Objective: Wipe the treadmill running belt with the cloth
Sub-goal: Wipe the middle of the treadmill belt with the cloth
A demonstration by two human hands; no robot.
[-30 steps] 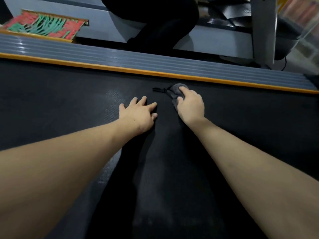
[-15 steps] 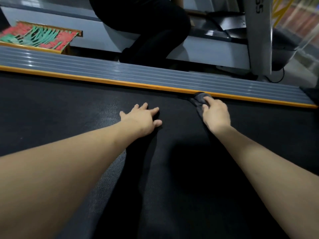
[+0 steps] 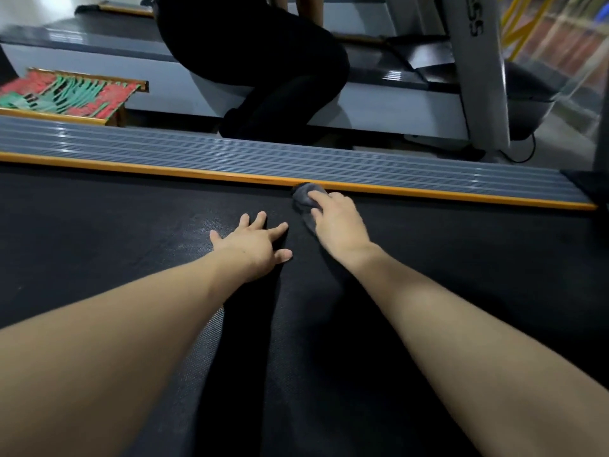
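In the head view, the left hand [image 3: 255, 244] is laid flat on the belt [image 3: 99, 232], palm down, with the fingers straight and spread and the thumb stuck out to the right; nothing is held by it. The right hand [image 3: 336, 222] is placed just to its right and slightly farther away. A small grey cloth [image 3: 304, 196] is pressed onto the belt under this hand: the fingers are bent over it and the thumb is set against its near left side, so the cloth is gripped as well as pushed down. Most of the cloth is covered by the hand; a rounded bunch is seen beyond the fingertips and a narrow strip at the thumb. Its long axis is run from near to far, and its far end is brought right up to the orange strip [image 3: 164, 171] at the far edge of the belt, seemingly touching it.

Beyond the strip, a grey ribbed rail [image 3: 197, 153] is stretched from left to right. Farther off, a person in black [image 3: 257, 70] is crouched on a second treadmill [image 3: 395, 107], with a red and green woven stool [image 3: 66, 94] at the far left.
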